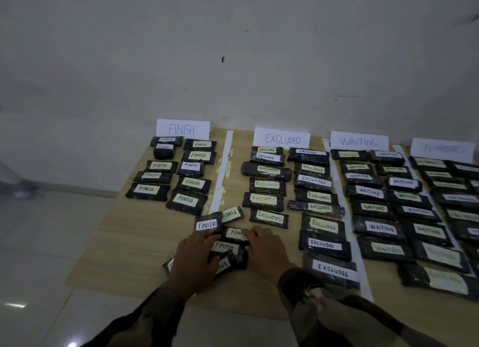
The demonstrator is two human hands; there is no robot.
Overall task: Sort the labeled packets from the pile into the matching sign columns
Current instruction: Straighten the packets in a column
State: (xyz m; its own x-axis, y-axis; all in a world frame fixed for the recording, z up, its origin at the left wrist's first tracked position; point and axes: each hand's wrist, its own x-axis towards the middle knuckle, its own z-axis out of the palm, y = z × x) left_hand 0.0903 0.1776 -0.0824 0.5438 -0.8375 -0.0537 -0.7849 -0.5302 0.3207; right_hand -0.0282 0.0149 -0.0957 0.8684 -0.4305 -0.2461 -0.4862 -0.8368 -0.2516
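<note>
A pale, scuffed wall [233,48] rises behind a glossy tiled floor [51,230], on which a wood-grain board [124,243] lies against the wall's foot. Dark labeled packets cover most of the board in four columns. From the left they are the FINISH column [185,199], the EXCLUDED column [269,217], the WAITING column [381,227] and a fourth column [456,198] whose labels are too blurred to read. White strips [223,165] separate the columns.

The pile [225,245] sits at the board's near edge, between the FINISH and EXCLUDED columns. Most of its visible labels read FINISH.

The left hand [194,258] lies on the pile's left side with its fingers stretched forward, relaxed, touching a white-labeled FINISH packet [207,224]. The right hand [264,248] rests on the pile's right side, knuckles bent, fingertips hidden; I cannot tell whether it grasps anything.

Against the wall stand the FINISH sign [182,128], EXCLUDED sign [282,139], WAITING sign [359,141] and a faint fourth sign [443,148].
</note>
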